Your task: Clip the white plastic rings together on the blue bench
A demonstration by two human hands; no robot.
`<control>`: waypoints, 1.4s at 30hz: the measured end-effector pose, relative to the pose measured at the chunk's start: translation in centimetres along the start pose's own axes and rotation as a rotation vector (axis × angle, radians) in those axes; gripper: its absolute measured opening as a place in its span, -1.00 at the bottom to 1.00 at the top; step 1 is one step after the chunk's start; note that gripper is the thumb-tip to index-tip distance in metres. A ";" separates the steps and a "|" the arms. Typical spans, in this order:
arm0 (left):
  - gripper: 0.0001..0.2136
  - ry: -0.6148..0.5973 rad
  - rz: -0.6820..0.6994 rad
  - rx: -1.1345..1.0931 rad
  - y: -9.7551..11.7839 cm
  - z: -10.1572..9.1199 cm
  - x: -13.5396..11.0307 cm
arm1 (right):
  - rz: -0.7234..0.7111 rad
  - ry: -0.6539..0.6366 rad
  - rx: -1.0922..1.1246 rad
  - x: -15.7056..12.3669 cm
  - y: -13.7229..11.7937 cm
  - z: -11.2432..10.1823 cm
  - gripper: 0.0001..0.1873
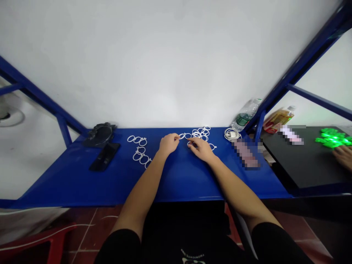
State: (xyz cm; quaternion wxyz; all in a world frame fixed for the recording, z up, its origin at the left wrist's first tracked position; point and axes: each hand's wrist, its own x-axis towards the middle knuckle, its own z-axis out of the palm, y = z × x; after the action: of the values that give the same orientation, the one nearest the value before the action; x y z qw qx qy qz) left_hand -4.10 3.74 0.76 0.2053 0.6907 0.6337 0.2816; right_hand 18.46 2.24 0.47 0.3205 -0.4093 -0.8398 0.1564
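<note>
The left hand [169, 143] pinches a ring [182, 136]. The right hand [202, 148] curls over another, its grip unclear. A slipped pinch could scatter the pile [202, 132] just beyond the right hand.

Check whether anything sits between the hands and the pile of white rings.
Nothing visible does. The left hand pinches a ring at the edge of the pile of white rings, and the right hand rests on its near edge. The chained rings and charger cable lie off to the sides.
</note>
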 end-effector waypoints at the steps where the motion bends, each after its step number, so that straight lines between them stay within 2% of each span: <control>1: -0.81 -0.007 0.030 -0.168 0.6 0.6 -0.4 | -0.007 -0.001 0.008 0.0 -0.1 0.0 -0.62; 3: -0.77 -0.023 0.042 -0.474 1.3 1.5 -1.3 | -0.030 0.009 0.019 -0.1 -0.2 0.1 -0.58; 6: -0.70 -0.027 0.031 -0.732 1.7 2.3 -2.3 | -0.071 0.035 0.029 -0.2 -0.3 0.1 -0.60; 9: -0.72 0.000 0.066 -0.824 2.0 2.4 -2.8 | -0.093 0.061 0.028 -0.2 -0.3 0.1 -0.67; 17: -0.80 0.086 0.074 -0.880 2.3 2.6 -2.8 | -0.138 0.161 0.124 -0.3 -0.1 0.4 -0.77; 21: -0.82 0.170 0.160 -0.716 2.1 2.8 -3.0 | -0.150 0.164 0.128 -0.2 -0.2 0.2 -0.77; 25: -0.82 0.171 0.253 -0.563 1.9 2.7 -3.3 | -0.110 0.178 0.174 -0.2 -0.4 0.1 -0.76; 30: -0.78 0.110 0.243 -0.600 1.6 2.8 -3.2 | -0.009 0.147 0.297 -0.2 -0.6 0.6 -0.74; 34: -0.75 0.088 0.246 -0.597 1.7 2.7 -3.1 | 0.001 0.155 0.324 -0.1 -1.0 0.8 -0.75; 36: -0.75 0.119 0.288 -0.473 1.7 1.9 -2.8 | -0.021 0.194 0.277 -0.2 -1.0 0.7 -0.76; 38: -0.76 0.186 0.309 -0.247 1.0 0.4 -2.4 | -0.053 0.234 0.181 -0.2 -0.8 0.4 -0.75; 40: -0.76 0.290 0.208 -0.001 -0.6 -1.6 -1.9 | -0.062 0.263 0.076 -0.2 -0.2 0.0 -0.73; 42: -0.70 0.414 -0.033 0.189 -3.2 -3.9 -1.5 | -0.016 0.310 0.010 -0.1 0.5 -0.6 -0.73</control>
State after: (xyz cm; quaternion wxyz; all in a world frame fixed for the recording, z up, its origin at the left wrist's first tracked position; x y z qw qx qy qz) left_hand -9.09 2.30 1.47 0.0098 0.6240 0.6971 0.3531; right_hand 19.20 2.48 0.56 0.4495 -0.4204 -0.7827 0.0929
